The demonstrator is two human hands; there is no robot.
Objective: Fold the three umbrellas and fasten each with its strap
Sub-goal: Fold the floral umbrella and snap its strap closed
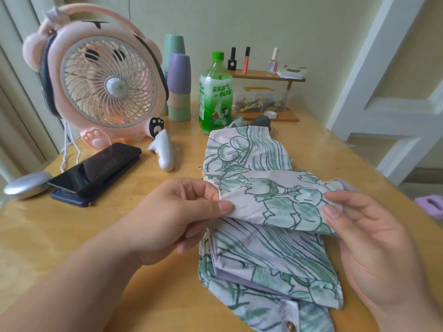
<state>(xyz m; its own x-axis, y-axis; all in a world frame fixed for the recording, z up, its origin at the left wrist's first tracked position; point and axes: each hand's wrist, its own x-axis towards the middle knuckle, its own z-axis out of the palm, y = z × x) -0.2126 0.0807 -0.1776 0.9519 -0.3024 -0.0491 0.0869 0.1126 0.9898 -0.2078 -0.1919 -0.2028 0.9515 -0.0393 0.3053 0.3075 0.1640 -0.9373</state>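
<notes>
A collapsed umbrella (259, 238) with white fabric and green flower drawings lies lengthwise on the wooden table (148, 295), its panels loosely layered. One panel is lifted across the middle. My left hand (182, 212) pinches that panel's left edge between thumb and fingers. Its right edge is pinched by my right hand (369, 238). A strap with a brass snap (291, 325) shows at the umbrella's near end. Beyond the far end a dark grey shape (262, 121) lies on the table; I cannot tell what it is. No other umbrella can be made out.
A pink bear-shaped fan (100, 77), stacked cups (179, 87) and a green bottle (215, 97) stand at the back. Two phones (96, 173), a white handheld device (164, 152) and a silver object (27, 185) lie left. A small wooden shelf (266, 92) stands behind the umbrella.
</notes>
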